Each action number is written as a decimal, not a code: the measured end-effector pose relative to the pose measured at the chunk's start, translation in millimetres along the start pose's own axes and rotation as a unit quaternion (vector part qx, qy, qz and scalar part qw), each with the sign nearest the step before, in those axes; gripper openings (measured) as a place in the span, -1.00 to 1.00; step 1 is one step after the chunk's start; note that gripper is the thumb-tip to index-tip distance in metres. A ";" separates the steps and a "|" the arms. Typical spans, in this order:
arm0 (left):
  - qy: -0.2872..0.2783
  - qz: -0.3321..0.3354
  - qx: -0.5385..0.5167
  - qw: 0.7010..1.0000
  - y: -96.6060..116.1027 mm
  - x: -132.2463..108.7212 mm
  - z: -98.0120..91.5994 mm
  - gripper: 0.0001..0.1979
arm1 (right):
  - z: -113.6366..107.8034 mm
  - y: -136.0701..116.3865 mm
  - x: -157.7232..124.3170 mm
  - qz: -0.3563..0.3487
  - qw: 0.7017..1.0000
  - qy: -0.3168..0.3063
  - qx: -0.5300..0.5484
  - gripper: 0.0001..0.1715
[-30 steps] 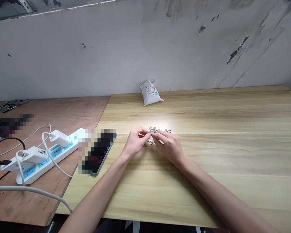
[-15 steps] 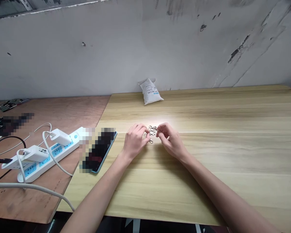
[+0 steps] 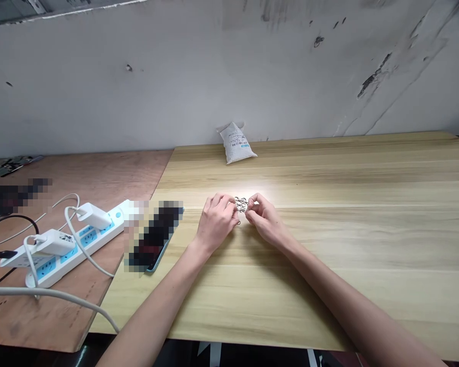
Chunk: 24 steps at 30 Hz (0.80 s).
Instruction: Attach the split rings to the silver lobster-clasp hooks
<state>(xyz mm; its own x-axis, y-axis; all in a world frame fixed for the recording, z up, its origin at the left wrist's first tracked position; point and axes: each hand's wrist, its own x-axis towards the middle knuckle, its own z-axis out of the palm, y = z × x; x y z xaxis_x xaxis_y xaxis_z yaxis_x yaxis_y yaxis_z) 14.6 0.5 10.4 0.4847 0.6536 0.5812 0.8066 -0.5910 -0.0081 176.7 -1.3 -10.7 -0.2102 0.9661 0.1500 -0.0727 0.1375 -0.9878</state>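
Note:
Several small metal clasps (image 3: 241,204), which look like lobster clasps, lie in a little pile on the light wooden table. At the pile's left side is my left hand (image 3: 217,220), its fingers curled and closed at the edge of the clasps and covering some of them. My right hand (image 3: 265,219) pinches thumb and forefinger together at the right side of the pile. Whatever sits between the fingertips of either hand is too small or too hidden to make out. One clasp (image 3: 238,223) shows just below my left fingertips.
A white printed packet (image 3: 237,145) stands against the wall at the back. Left of my arm lies a phone (image 3: 158,239), partly blurred. Beyond it, on a brown board (image 3: 110,173), a white power strip (image 3: 87,239) holds plugged chargers and cables.
My left hand has shifted slightly right, over the near clasps, covering more of them. The right fingertips have drawn closer together beside the pile. The whole view has moved a little.

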 end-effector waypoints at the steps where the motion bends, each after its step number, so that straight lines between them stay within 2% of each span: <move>1: 0.003 0.001 0.002 1.000 0.2 -0.1 0.2 -0.92 | 0.0 -0.2 0.2 0.002 1.000 0.003 -0.002 -0.87; 10: 0.014 0.032 0.031 0.999 3.2 -0.9 2.7 -0.92 | 3.6 -4.3 -2.2 0.021 0.999 0.035 -0.016 -0.86; 17: -0.023 0.074 0.090 0.993 11.1 -2.4 1.6 -0.87 | 7.2 -2.7 -3.5 0.044 0.995 0.079 -0.049 -0.84; 24: -0.041 0.119 0.040 0.991 5.8 -1.2 2.7 -0.83 | 5.4 -10.6 -2.0 0.096 0.989 0.101 -0.041 -0.84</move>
<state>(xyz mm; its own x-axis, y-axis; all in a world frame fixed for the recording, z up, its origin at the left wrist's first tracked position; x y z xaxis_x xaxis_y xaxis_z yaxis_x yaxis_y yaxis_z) 19.5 -2.4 7.5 0.6874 0.5383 0.4876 0.6892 -0.6953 -0.2038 172.6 -5.9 -0.3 -0.0125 0.9990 -0.0430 0.0311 -0.0426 -0.9986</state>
